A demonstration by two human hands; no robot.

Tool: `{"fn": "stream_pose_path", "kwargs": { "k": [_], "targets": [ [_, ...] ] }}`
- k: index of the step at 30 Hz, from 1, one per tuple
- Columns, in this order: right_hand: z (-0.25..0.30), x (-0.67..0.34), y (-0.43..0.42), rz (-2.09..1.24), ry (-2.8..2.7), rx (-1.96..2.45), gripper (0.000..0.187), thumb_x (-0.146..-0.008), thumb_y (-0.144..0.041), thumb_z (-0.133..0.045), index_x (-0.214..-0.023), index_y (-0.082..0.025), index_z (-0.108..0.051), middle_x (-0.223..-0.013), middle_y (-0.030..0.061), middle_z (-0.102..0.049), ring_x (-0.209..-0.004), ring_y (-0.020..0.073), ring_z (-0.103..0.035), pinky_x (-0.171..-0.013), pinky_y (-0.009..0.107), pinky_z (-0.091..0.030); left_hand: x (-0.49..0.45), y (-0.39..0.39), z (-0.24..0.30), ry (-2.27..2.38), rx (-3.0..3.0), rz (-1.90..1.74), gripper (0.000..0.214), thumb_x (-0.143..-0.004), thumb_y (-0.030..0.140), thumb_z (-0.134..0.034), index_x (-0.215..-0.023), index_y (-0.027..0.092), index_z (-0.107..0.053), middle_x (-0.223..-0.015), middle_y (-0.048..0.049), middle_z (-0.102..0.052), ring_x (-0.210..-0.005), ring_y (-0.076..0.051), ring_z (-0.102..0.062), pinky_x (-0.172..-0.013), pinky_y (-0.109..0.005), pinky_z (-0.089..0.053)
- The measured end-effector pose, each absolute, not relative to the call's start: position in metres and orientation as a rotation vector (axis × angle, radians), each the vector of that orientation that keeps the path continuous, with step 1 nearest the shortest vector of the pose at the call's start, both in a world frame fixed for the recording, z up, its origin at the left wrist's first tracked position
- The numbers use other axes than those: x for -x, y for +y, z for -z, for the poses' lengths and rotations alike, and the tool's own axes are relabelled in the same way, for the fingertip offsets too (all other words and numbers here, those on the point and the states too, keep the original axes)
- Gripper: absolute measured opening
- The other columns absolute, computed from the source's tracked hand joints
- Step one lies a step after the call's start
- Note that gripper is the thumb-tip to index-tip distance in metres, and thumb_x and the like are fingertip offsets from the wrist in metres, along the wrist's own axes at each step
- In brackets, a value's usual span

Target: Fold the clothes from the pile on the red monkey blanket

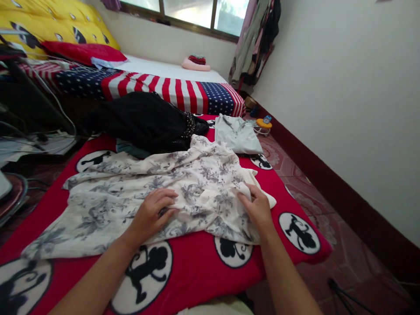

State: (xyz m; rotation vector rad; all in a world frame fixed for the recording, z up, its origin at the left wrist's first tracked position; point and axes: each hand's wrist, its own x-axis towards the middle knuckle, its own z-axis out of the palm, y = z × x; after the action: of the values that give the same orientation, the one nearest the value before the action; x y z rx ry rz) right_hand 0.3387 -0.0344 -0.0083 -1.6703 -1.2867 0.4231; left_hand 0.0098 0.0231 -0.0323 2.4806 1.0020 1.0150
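Note:
A white dress with grey floral print (131, 192) lies spread across the red cloth (193, 267), which is patterned with black monkeys in white circles. My left hand (155, 212) rests on the middle of the dress, palm down, its fingers loosely apart. At the right end of the dress, my right hand (257, 205) pinches a fold of the fabric between thumb and fingers. A plain cream part of the garment (267, 197) shows beyond that hand. Behind the dress lie a heap of black clothing (141, 120) and a folded pale grey-green shirt (238, 133).
A bed with a stars-and-stripes cover (157, 89) runs along the back, bearing a red pillow (85, 52). To the right are a small yellow stool (264, 124) and a white wall (354, 96). Cables and dark equipment crowd the left side. Clothes hang (252, 43) in the back corner.

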Motion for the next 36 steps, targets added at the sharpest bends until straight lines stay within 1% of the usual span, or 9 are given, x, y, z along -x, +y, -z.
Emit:
{"fn": "stream_pose_path", "kwargs": {
  "k": [4, 8, 11, 13, 15, 19, 24, 30, 36],
  "targets": [
    [0.003, -0.336, -0.04, -0.583, -1.013, 1.561, 0.027, -0.077, -0.04, -0.065, -0.094, -0.02, -0.062, -0.082, 0.0016, -0.067, -0.073, 0.0178, -0.06, -0.065, 0.027, -0.046, -0.005, 0.021, 0.038, 1.185, -2.416, -1.081, 0.017, -0.087, 0.036, -0.056, -0.09, 0.02, -0.063, -0.088, -0.007, -0.072, -0.086, -0.021, -0.066, -0.084, -0.035, -0.052],
    [0.0, -0.342, -0.037, -0.771, -1.102, 1.615, 0.029, -0.076, -0.045, -0.066, -0.087, -0.018, -0.064, -0.078, 0.003, -0.069, -0.072, 0.0194, -0.062, -0.065, 0.028, -0.047, -0.003, 0.019, 0.042, 1.285, -2.416, -1.031, 0.023, -0.088, 0.039, -0.054, -0.096, 0.02, -0.065, -0.089, -0.0058, -0.073, -0.081, -0.02, -0.068, -0.077, -0.03, -0.052],
    [-0.005, -0.343, -0.035, -0.751, -1.238, 1.703, 0.037, -0.073, -0.045, -0.07, -0.097, -0.018, -0.07, -0.098, 0.0083, -0.072, -0.092, 0.0261, -0.065, -0.081, 0.036, -0.05, -0.004, 0.018, 0.04, 1.279, -2.409, -0.954, 0.028, -0.089, 0.039, -0.055, -0.108, 0.021, -0.065, -0.097, -0.0042, -0.075, -0.079, -0.019, -0.071, -0.073, -0.026, -0.052],
    [-0.008, -0.341, -0.036, -0.733, -1.329, 1.699, 0.051, -0.068, -0.039, -0.075, -0.115, -0.021, -0.068, -0.122, 0.0093, -0.067, -0.114, 0.0292, -0.06, -0.098, 0.042, -0.044, -0.005, 0.018, 0.04, 1.26, -2.425, -0.923, 0.032, -0.089, 0.04, -0.056, -0.113, 0.022, -0.065, -0.098, -0.0037, -0.075, -0.076, -0.018, -0.071, -0.07, -0.025, -0.052],
    [-0.011, -0.338, -0.038, -0.832, -1.442, 1.621, 0.055, -0.069, -0.03, -0.073, -0.124, -0.024, -0.065, -0.132, 0.0067, -0.062, -0.124, 0.0283, -0.054, -0.108, 0.045, -0.036, -0.005, 0.018, 0.04, 1.237, -2.458, -0.906, 0.033, -0.089, 0.039, -0.056, -0.116, 0.022, -0.065, -0.099, -0.0037, -0.076, -0.075, -0.018, -0.072, -0.07, -0.024, -0.053],
    [-0.011, -0.331, -0.039, -0.953, -1.412, 1.415, 0.028, -0.08, -0.028, -0.062, -0.103, -0.026, -0.076, -0.111, 0.005, -0.073, -0.112, 0.0274, -0.063, -0.104, 0.046, -0.041, -0.004, 0.018, 0.042, 1.153, -2.525, -0.973, 0.031, -0.091, 0.032, -0.056, -0.119, 0.02, -0.063, -0.105, -0.0052, -0.075, -0.088, -0.019, -0.072, -0.081, -0.024, -0.053],
    [0.0, -0.332, -0.024, -0.733, -1.22, 1.439, 0.048, -0.075, -0.032, -0.068, -0.121, -0.023, -0.068, -0.126, 0.0067, -0.066, -0.119, 0.0274, -0.058, -0.099, 0.041, -0.046, -0.005, 0.02, 0.042, 1.272, -2.558, -1.113, 0.032, -0.092, 0.031, -0.055, -0.12, 0.02, -0.063, -0.111, -0.0064, -0.073, -0.097, -0.02, -0.071, -0.085, -0.026, -0.053],
    [0.012, -0.351, -0.038, -0.57, -1.112, 1.701, 0.052, -0.077, -0.041, -0.063, -0.121, -0.015, -0.062, -0.097, 0.009, -0.071, -0.075, 0.0196, -0.064, -0.069, 0.033, -0.051, -0.006, 0.02, 0.043, 1.558, -2.533, -0.937, 0.037, -0.093, 0.034, -0.053, -0.127, 0.022, -0.058, -0.119, -0.0069, -0.07, -0.101, -0.023, -0.069, -0.082, -0.031, -0.055],
    [-0.012, -0.381, -0.088, -0.687, -1.449, 2.038, 0.028, -0.075, -0.046, -0.067, -0.083, -0.019, -0.066, -0.077, 0.0034, -0.067, -0.07, 0.0192, -0.061, -0.066, 0.031, -0.046, -0.008, 0.021, 0.032, 1.49, -2.52, -1.052, 0.031, -0.091, 0.029, -0.056, -0.121, 0.019, -0.06, -0.114, -0.0096, -0.067, -0.105, -0.024, -0.064, -0.088, -0.035, -0.052]
  ]
}}
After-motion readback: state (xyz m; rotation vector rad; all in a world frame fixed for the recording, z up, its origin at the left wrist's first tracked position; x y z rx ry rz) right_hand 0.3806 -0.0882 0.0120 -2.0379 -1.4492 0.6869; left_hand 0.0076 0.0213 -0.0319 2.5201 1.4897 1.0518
